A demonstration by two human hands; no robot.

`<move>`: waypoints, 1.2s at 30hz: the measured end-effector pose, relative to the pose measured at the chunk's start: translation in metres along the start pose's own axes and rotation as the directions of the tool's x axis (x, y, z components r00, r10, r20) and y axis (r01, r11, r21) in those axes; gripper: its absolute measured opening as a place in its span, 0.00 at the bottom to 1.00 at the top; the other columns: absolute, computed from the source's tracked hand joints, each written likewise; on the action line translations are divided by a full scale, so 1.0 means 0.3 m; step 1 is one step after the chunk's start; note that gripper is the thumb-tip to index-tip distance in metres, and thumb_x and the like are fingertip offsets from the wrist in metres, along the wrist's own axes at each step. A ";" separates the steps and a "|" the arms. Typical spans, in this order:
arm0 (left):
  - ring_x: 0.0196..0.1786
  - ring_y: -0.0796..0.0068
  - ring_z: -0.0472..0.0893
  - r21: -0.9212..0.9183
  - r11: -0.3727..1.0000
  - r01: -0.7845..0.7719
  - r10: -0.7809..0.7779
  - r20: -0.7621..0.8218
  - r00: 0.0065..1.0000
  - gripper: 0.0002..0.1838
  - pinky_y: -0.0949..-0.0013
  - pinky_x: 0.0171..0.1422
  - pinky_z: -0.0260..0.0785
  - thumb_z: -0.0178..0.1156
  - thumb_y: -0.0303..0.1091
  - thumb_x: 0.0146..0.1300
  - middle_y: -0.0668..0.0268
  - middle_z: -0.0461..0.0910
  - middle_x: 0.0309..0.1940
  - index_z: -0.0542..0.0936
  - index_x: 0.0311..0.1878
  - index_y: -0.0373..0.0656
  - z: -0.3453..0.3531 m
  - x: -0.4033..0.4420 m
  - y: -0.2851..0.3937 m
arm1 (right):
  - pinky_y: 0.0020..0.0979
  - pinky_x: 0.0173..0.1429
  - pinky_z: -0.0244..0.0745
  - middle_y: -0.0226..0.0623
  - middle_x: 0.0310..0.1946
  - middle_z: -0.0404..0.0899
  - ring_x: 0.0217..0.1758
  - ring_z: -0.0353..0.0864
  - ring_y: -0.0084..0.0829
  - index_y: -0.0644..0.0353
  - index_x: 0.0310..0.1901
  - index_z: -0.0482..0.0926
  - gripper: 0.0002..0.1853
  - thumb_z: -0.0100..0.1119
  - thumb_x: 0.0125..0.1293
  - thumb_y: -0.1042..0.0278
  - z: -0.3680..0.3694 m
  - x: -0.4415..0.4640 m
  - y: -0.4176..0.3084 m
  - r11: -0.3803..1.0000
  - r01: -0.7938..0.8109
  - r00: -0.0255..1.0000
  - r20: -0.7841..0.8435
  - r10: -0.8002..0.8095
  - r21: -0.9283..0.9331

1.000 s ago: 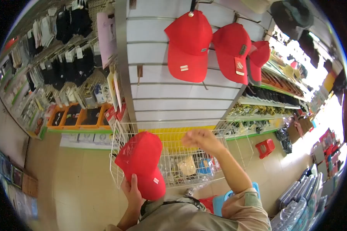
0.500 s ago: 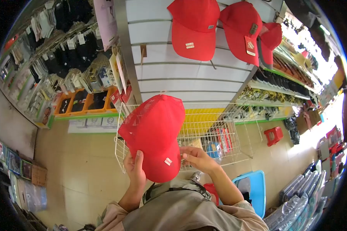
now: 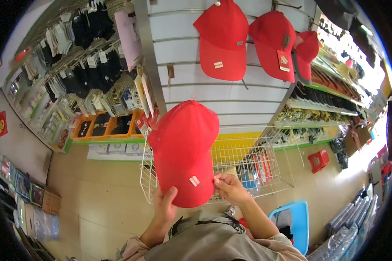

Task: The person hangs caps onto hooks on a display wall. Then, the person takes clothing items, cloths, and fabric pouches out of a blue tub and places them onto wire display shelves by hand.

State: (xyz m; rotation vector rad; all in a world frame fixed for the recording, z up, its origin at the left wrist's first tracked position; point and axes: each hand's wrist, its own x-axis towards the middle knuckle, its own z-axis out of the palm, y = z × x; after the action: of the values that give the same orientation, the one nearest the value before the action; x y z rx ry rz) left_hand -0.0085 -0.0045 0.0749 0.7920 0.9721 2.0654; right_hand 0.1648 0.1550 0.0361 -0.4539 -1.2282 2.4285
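Red, curved-brimmed fabric cap (image 3: 183,143) was near mid-frame, overlapping a white wire-mesh basket (image 3: 237,150). My left hand (image 3: 164,208) gripped its brim (image 3: 183,191) at lower left, thumb on top; my right hand (image 3: 231,189), apart from it a second earlier, now pinched the right edge, so both sides seemed steadied.

No text can be read; the label (image 3: 194,181) on the red cap (image 3: 183,150), near the right hand (image 3: 232,189), cannot be deciphered.
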 end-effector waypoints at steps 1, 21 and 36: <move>0.62 0.67 0.76 -0.032 0.998 -0.044 0.043 -0.037 0.998 0.23 0.63 0.66 0.68 0.54 0.29 0.71 0.58 0.75 0.61 0.68 0.66 0.31 0.013 0.016 0.042 | 0.35 0.58 0.75 0.41 0.48 0.81 0.51 0.81 0.32 0.66 0.52 0.74 0.11 0.50 0.77 0.68 0.011 -0.003 -0.009 1.000 -0.001 1.000 -0.005 0.001 -0.006; 0.33 0.51 0.80 0.812 -0.266 -0.520 0.768 0.505 0.394 0.09 0.58 0.39 0.71 0.55 0.30 0.72 0.52 0.80 0.32 0.77 0.47 0.34 0.014 0.631 0.577 | 0.33 0.52 0.78 0.47 0.47 0.82 0.46 0.84 0.35 0.65 0.48 0.76 0.09 0.49 0.77 0.69 -0.012 -0.115 0.089 0.994 -0.102 0.973 -0.206 0.106 0.027; 0.35 0.51 0.83 0.788 -0.569 -0.235 0.698 0.614 0.368 0.10 0.57 0.36 0.76 0.57 0.29 0.68 0.54 0.79 0.43 0.74 0.48 0.35 -0.015 0.685 0.626 | 0.34 0.50 0.80 0.49 0.46 0.83 0.45 0.84 0.37 0.65 0.47 0.76 0.08 0.48 0.76 0.73 -0.064 -0.138 0.122 0.994 -0.062 0.961 -0.265 0.083 0.086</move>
State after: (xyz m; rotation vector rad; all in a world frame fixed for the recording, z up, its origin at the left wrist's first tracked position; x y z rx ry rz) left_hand -0.1903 0.0703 0.2721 2.3488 3.2085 1.6727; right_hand 0.2028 0.1289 0.0001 -0.7893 -1.0161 2.3674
